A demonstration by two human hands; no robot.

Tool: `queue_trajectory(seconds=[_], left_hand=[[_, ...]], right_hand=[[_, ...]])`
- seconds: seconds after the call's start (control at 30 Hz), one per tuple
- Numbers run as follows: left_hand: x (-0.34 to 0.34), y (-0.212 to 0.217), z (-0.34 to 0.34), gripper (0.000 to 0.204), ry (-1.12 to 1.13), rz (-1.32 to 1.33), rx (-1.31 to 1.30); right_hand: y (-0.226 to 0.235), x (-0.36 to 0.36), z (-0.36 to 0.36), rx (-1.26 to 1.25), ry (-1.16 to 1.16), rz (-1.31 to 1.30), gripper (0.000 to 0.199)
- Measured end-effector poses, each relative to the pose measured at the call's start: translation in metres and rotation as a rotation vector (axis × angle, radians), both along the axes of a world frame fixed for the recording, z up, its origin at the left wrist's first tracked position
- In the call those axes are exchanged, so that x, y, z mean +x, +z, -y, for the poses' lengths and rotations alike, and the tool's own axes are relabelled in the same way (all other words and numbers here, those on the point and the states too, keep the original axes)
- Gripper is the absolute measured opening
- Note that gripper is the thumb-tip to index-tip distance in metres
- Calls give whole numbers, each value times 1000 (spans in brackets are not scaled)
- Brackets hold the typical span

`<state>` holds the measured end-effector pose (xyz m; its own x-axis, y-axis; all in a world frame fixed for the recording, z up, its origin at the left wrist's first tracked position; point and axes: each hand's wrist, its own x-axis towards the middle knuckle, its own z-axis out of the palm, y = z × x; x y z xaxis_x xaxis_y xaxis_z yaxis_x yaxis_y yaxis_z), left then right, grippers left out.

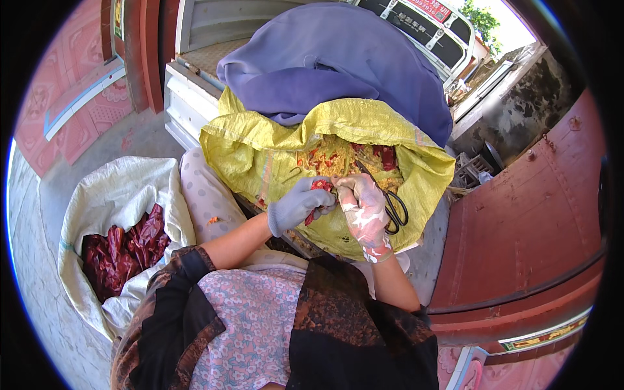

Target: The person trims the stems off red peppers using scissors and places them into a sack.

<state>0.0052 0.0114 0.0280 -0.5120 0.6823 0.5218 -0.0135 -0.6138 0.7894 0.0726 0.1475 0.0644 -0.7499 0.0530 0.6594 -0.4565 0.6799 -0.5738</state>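
My left hand (296, 205), in a grey glove, pinches a red dried chili (320, 186) over the mouth of a yellow woven sack (260, 153). My right hand (364, 208), in a white and pink stained glove, holds black scissors (392, 207) whose handles hang to its right. The blades point up toward the chili. Inside the yellow sack lie cut chili pieces, stems and seeds (335, 156). The two hands touch each other at the chili.
A white sack (117, 195) at my left holds whole dark red dried chilies (123, 250). A purple cloth (338, 65) drapes behind the yellow sack. A red metal door (526, 214) stands at the right, and a vehicle (435, 26) is beyond.
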Motion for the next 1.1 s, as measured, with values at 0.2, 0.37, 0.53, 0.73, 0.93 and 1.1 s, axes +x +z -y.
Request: queue_trajectory(seconds=[0.2,0.37,0.53,0.73,0.93,1.1], left_hand=[[-6,-2,0,22,-17,113,-287],[-3,-1,0,15,19,248,-293],[3,13,6,13,20,319,-290],[-1,0,-2,20,31,374,-313],[-6,-10,0,23,-86,446,-194],[-9,-4,8,25,-144,353,-166]], right_hand=[[-13,-3,9,-436,-30,87,4],[4,3,17,90,-244,-150,3],[5,2,17,77,-221,-87,4],[-9,-1,18,-603,-7,160,6],[12,13,-15,-684,4,479,15],[25,48,-62,474,-494,435,19]])
